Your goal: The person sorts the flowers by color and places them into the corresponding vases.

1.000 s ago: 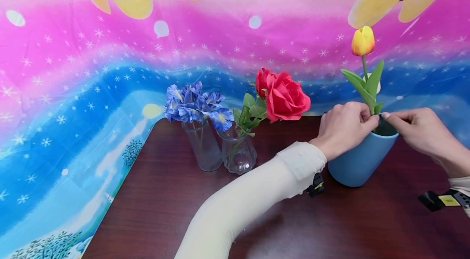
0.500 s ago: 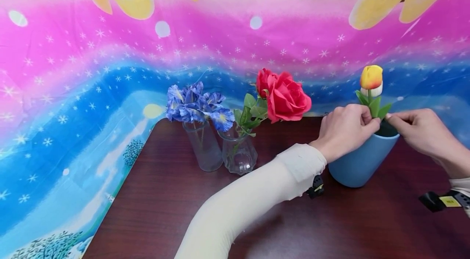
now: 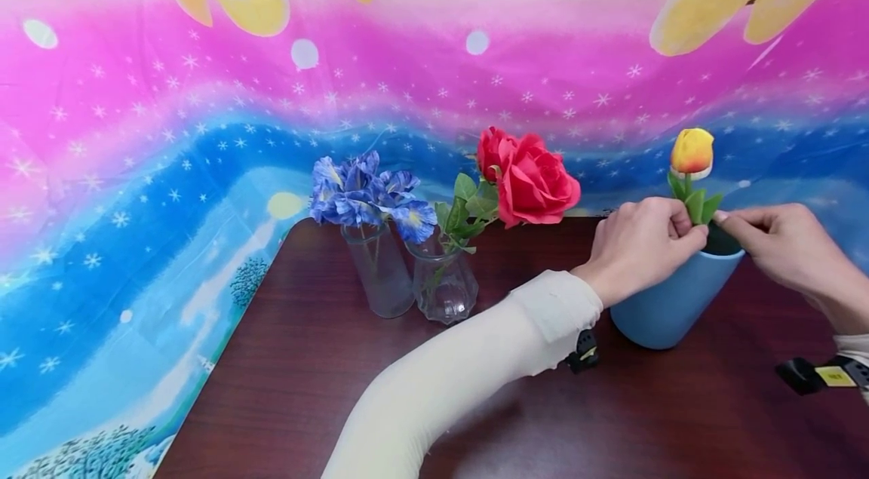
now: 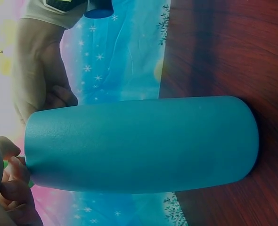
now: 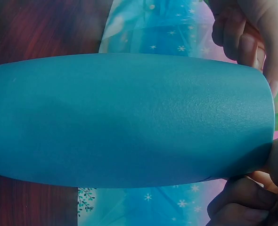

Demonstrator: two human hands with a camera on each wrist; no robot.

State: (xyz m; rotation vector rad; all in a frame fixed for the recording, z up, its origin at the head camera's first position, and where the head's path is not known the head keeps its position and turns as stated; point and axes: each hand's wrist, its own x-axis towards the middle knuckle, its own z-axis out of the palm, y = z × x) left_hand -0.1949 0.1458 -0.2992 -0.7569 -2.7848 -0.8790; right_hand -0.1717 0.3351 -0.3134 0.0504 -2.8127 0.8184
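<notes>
A tall blue vase (image 3: 668,305) stands on the table at the right. From its mouth rises a yellow-orange tulip (image 3: 692,151) with green leaves (image 3: 695,206), its bloom low over the rim. Behind it, mostly hidden, a white flower (image 3: 701,171) shows. My left hand (image 3: 641,241) pinches the tulip's stem right at the vase mouth, thumb against curled finger; the left wrist view shows these fingertips (image 4: 17,160) at the rim. My right hand (image 3: 790,245) grips the rim's right side, thumb over the top and fingers (image 5: 245,200) curled outside the wall.
Left of the vase stand two glass vases: one (image 3: 376,279) holds blue irises (image 3: 370,196), the other (image 3: 444,290) red roses (image 3: 532,181). The dark wooden table (image 3: 292,388) ends at a colourful printed cloth (image 3: 407,49) hung behind.
The tulip has dropped well down into the blue vase, its bloom coming in front of the white flower. Both hands have stayed almost in place.
</notes>
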